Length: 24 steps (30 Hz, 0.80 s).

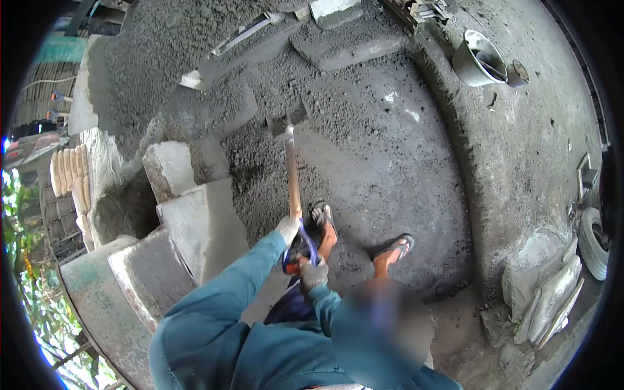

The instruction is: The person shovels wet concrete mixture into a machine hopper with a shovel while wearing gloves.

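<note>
My left hand [287, 228], in a pale work glove, grips the wooden handle [292, 175] of a hoe partway along. Closer to my body, my right hand [314, 274], also gloved, holds the handle near its orange end. The metal blade [286, 122] rests in a spread of wet grey concrete mix [364, 130] on the ground. Both arms are in teal sleeves. My feet in flip-flops [396, 247] stand at the near edge of the mix.
Grey concrete slabs [201, 227] lean in a row at the left. A metal bucket [478, 62] stands at the far right, and a long-handled shovel [240, 32] lies on the heap behind. Filled sacks [552, 292] and a tyre [595, 240] sit at the right.
</note>
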Each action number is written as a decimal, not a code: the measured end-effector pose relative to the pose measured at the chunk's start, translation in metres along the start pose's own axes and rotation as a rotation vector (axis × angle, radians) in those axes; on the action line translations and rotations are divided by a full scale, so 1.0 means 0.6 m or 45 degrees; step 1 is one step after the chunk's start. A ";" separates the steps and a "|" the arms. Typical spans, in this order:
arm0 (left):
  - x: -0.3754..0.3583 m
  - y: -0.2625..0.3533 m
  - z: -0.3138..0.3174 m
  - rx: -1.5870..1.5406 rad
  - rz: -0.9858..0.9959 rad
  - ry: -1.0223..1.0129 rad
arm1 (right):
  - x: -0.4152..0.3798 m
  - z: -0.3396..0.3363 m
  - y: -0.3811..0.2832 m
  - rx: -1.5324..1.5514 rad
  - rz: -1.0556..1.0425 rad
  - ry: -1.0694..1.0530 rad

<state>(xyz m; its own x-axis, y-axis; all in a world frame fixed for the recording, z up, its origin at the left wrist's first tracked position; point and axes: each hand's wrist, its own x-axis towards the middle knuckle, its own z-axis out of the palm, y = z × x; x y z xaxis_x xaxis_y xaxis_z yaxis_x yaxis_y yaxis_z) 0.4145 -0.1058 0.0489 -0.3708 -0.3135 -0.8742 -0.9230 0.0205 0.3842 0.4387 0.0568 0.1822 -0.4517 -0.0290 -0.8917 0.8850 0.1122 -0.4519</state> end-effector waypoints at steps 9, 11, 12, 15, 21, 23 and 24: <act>0.281 0.223 -0.110 0.079 -0.097 0.170 | 0.292 0.171 -0.170 -0.079 -0.205 0.121; 0.422 0.085 -0.059 0.466 0.210 0.325 | 0.415 0.127 -0.045 0.216 0.009 -0.068; 0.392 0.067 -0.043 0.818 0.343 0.057 | 0.428 0.074 -0.030 0.680 0.133 -0.187; 0.174 0.157 0.019 0.163 -0.348 -0.248 | 0.522 -0.034 0.018 0.544 0.028 -0.130; 0.219 0.063 0.072 -0.572 -0.338 -0.325 | 0.349 -0.175 0.075 0.755 0.034 -0.276; 0.300 0.032 0.146 -0.761 -0.039 -0.138 | 0.245 -0.224 0.053 0.792 0.011 -0.417; 0.303 0.045 0.174 -0.969 -0.136 -0.148 | 0.204 -0.247 0.070 0.766 -0.046 -0.268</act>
<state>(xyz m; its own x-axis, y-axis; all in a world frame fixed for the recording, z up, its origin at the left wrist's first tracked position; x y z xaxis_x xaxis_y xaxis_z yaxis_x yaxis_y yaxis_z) 0.3116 -0.0630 -0.1306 -0.3313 -0.1747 -0.9272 -0.6453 -0.6750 0.3577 0.4039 0.2054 0.0580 -0.5048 -0.2239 -0.8337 0.8060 -0.4680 -0.3624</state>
